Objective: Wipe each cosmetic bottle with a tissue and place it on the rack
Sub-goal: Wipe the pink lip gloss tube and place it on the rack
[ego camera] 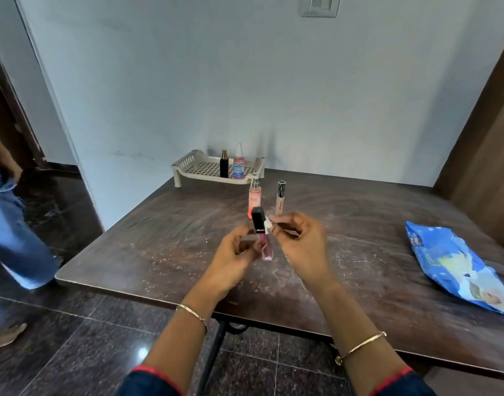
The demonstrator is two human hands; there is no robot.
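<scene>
Lip gloss tube (261, 235): black cap up, pink lower half, roughly upright, held in the air above the middle of the table (159, 224), near its front half. Left hand (235, 252) grips the pink part, fingers curled round it. Right hand (299, 238) pinches a small white tissue (268, 224) between thumb and forefinger; the tissue touches the right side of the black cap. Its other fingers are loosely curled (hands a bit blurred, finer finger detail not readable). Thin gold bangle on each wrist, left (192, 311) and right (362, 342). Just behind the hands, standing on the table: a peach spray bottle (254, 197) and, beside it on the right, a slim beige tube (280, 200) with a striped cap, close together but apart. Further back, at the table's far edge against the wall, is the cream perforated rack (185, 164). On it stand a small black bottle (224, 165) and a clear spray bottle (239, 164) with a blue label, side by side toward its right half. A blue packet (456, 264) lies flat at the table's right edge, well apart from the bottles. At far left a second person (10, 218) in jeans, barefoot, stands on the dark tiled floor (102, 352). Switch plate (319, 5) on the wall at the top.
</scene>
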